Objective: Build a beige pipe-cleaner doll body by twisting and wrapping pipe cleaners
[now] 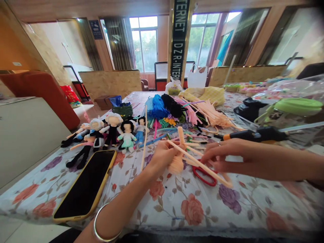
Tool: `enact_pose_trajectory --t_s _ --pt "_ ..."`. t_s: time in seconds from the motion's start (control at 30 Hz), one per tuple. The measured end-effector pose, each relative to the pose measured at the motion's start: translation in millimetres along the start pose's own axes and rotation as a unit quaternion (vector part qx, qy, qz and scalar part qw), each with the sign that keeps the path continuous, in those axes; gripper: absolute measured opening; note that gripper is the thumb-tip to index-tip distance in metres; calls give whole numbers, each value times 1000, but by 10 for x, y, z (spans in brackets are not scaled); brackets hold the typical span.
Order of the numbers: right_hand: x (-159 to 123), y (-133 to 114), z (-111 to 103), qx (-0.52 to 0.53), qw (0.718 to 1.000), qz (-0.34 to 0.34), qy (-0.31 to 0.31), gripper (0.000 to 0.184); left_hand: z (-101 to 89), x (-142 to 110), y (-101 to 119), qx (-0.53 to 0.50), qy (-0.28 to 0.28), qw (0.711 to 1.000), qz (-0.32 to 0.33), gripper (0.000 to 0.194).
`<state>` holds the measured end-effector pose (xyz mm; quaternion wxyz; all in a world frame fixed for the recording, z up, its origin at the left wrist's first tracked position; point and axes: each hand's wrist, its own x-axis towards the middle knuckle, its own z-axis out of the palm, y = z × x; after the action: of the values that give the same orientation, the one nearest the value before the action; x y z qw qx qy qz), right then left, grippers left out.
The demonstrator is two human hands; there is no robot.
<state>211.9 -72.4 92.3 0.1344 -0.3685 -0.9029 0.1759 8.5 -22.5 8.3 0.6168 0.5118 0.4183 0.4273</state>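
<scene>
My left hand (pixel 164 153) pinches a half-formed doll body (pixel 176 164) of fuzzy peach pipe cleaners, with a short stub sticking up and loose strands pointing right. One long peach pipe cleaner (pixel 199 164) slants from that hand down to the right and bends back under my right hand (pixel 222 155). The right fingers are curled at this strand and slightly blurred; the strand's end is hidden there. Red-handled scissors (pixel 206 177) lie on the table just below, partly covered by the strand. A straight peach pipe cleaner (pixel 144 141) rests left of my left hand.
Several finished dolls (pixel 127 135) and a yellow-cased phone (pixel 87 184) lie to the left on the flowered tablecloth (pixel 141 209). Behind are pipe cleaner bundles (pixel 159 106) and a green basket (pixel 122 110). A glue gun (pixel 255 135) and green-lidded jar (pixel 297 106) stand at right.
</scene>
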Motion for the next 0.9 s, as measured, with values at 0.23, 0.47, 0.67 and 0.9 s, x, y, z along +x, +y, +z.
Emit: enact_pose_trajectory --t_s 0.23,0.47,0.67,0.9 --pt "67 -161 61 30 991 -49 -120 18 -34 36 -68 32 -56 998 -27 17" --pt "267 -279 94 44 994 -58 76 29 -10 4 -43 64 -83 993 -50 12" --pt "514 -280 92 30 967 12 254 29 25 -38 1 87 -124 984 -95 11" --pt "673 -120 83 -102 923 59 365 18 8 -34 -42 89 -176 977 -78 19"
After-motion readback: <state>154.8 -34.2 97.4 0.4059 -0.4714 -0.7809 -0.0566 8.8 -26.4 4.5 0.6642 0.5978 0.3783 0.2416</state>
